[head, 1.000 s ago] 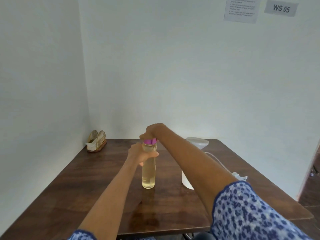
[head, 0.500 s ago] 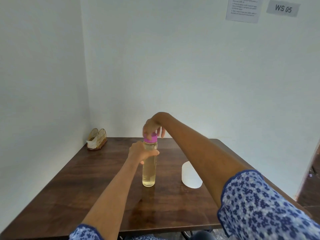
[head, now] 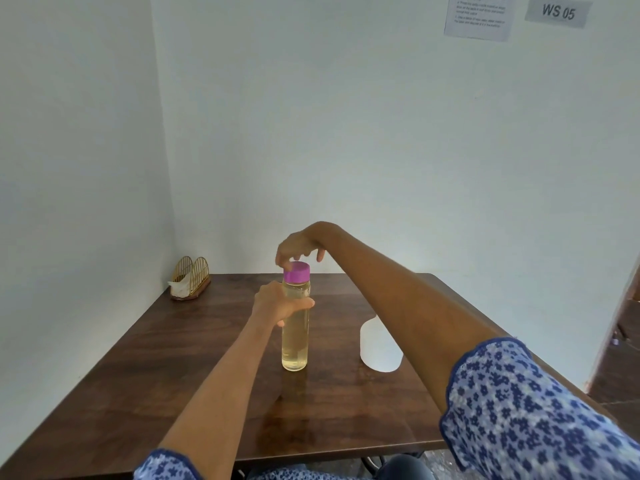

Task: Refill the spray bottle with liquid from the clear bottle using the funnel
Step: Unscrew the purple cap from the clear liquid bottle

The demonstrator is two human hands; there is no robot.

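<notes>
A tall clear bottle (head: 295,341) of pale yellow liquid stands upright on the dark wooden table (head: 194,368). Its purple cap (head: 296,272) is on the neck. My left hand (head: 278,303) is wrapped around the bottle's upper part. My right hand (head: 298,245) hovers just over the cap, fingers spread, with fingertips touching the cap's far left edge. The white spray bottle body (head: 379,348) stands to the right of the clear bottle, its top hidden behind my right forearm. No funnel shows.
A gold wire napkin holder (head: 190,277) with a white napkin sits at the table's back left corner. White walls close the table in at the left and back. The right table edge borders a floor area (head: 620,344).
My right hand has lifted off the purple cap and opened its fingers; it was closed over the cap before. The view has tilted, so my forearm now hides the spray bottle's top.
</notes>
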